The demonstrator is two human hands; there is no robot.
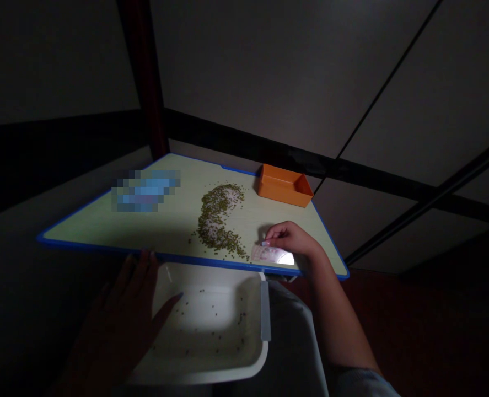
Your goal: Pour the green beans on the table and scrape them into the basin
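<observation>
Most green seeds (211, 208) lie heaped at twelve o'clock on the surface (173, 229), few specks in the white tub (227, 376) at six, your left hand (124, 309) released, your right hand's (291, 238) curled fingers at two, grip unclear.

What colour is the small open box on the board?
The open box is orange; it shows best in the head view.

The bin (285, 194) looks like matt orange plastic — smooth-walled; the tub (211, 361), smooth white plastic — faintly glossy; the sleeve (362, 381), soft matt cloth.
</observation>
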